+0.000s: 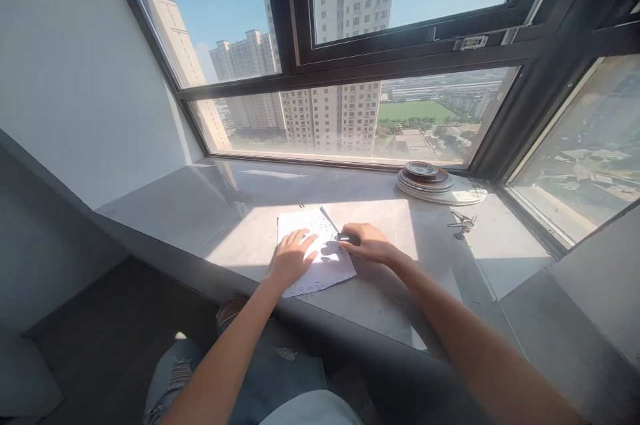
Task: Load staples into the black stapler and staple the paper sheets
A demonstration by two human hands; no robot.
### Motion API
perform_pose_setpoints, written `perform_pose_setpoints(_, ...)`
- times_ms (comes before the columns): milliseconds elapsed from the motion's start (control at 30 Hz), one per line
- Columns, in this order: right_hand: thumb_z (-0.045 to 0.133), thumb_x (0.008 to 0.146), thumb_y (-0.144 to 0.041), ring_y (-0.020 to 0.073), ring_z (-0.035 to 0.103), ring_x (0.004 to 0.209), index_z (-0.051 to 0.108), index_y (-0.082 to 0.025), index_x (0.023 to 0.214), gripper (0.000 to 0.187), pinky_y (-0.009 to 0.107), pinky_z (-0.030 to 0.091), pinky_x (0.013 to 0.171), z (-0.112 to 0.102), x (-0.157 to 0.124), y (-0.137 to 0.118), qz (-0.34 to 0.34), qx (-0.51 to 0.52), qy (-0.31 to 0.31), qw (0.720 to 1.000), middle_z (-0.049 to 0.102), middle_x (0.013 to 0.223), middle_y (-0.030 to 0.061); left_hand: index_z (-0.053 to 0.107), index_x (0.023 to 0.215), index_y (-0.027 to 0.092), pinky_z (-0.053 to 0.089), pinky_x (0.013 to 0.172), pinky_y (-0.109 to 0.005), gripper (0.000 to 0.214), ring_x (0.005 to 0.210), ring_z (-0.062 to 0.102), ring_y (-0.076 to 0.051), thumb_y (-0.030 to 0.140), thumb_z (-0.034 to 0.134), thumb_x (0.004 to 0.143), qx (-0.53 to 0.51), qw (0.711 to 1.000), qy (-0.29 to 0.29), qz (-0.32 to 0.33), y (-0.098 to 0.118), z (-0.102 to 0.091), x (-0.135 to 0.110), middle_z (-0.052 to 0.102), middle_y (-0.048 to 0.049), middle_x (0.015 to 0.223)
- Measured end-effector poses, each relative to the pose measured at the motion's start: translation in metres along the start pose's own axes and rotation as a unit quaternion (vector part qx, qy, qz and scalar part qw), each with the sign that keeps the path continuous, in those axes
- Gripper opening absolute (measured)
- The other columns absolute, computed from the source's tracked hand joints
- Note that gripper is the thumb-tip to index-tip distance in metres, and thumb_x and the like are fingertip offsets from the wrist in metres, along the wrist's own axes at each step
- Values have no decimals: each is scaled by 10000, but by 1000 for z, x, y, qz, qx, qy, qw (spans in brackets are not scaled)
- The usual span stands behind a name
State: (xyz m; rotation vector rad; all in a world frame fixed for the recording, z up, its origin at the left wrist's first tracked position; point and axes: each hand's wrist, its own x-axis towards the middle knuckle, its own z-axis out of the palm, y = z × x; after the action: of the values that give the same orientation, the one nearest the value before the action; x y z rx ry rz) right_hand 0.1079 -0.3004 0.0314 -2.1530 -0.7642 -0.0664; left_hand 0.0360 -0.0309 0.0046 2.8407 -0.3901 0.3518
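Note:
A white printed sheet of paper (314, 253) lies on the grey window ledge (210, 211) in a patch of sunlight. My left hand (291, 257) rests flat on the sheet's left half, fingers spread. My right hand (367, 242) sits at the sheet's right edge, fingers curled over a small dark object (346, 237) that touches the paper. A pen (329, 218) lies slanted across the sheet's top right corner.
A stack of plates (427, 179) stands at the back right of the ledge, on a round white board (467, 193). A bunch of keys (463, 223) lies in front of it. Large windows (350, 111) close off the far side. My knees in torn jeans (260, 365) are below the ledge.

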Motion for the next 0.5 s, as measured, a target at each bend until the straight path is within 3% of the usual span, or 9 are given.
perform_pose_setpoints(67,513,1058,-524,193,522,690,580,-222,695,477,338,339,664,5,2,-3,14,-35,-8,999,639,738,36,665,1470,299,449,1200,-487,441,1422,575,-324,316,499,1062,-8,1000,-23,12,8,-2,1,637,-85,1538)
perform_pose_setpoints(133,380,1112,-477,191,479,644,516,-218,645,551,355,324,664,10,4,-7,35,-75,0,997,601,678,49,633,1506,272,450,1209,-476,463,1447,566,-315,304,447,1082,-32,999,-38,3,18,2,3,623,-88,1561)
perform_pose_setpoints(300,444,1076,-282,217,561,759,563,-218,675,423,344,357,732,17,5,-14,22,-166,10,986,656,771,65,440,1680,253,198,1338,-670,671,1673,218,-414,578,447,1093,-44,996,-76,-11,34,18,3,358,-76,1771)
perform_pose_setpoints(500,427,1097,-264,194,568,768,572,-213,698,428,308,370,690,19,5,-20,48,-206,4,977,675,814,56,424,1694,278,158,1345,-687,743,1687,168,-403,687,376,1075,-37,993,-111,8,39,21,6,289,-60,1795)
